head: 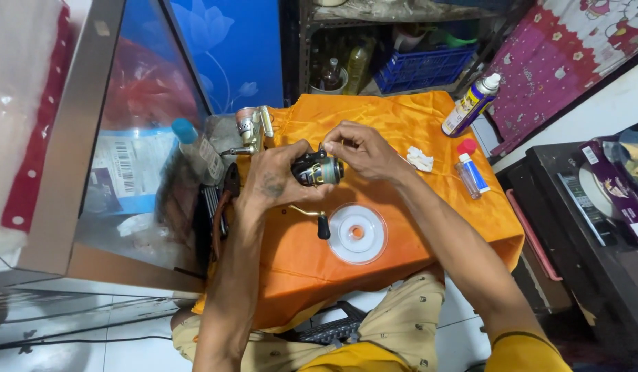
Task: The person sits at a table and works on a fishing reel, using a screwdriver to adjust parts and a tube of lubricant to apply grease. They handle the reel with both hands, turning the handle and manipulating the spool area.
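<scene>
1. Holding a black and gold fishing reel (317, 169) above the middle of the orange cloth (402, 124), we wrap our left hand (274, 182) around its body.
2. Our right hand (364, 150) pinches the top of the reel with fingertips pressed together.
3. Near the front edge lies a clear line spool (357, 233), just beside the reel's black handle knob (323, 227).
4. Toward the right edge we see a spray can (469, 105), a small blue bottle (471, 172) and a crumpled tissue (420, 159).

White tiled floor (91, 344), blue flower-patterned panel (229, 48), metal shelving (402, 14), orange-draped table (402, 117), dark side cabinet (594, 262)
</scene>
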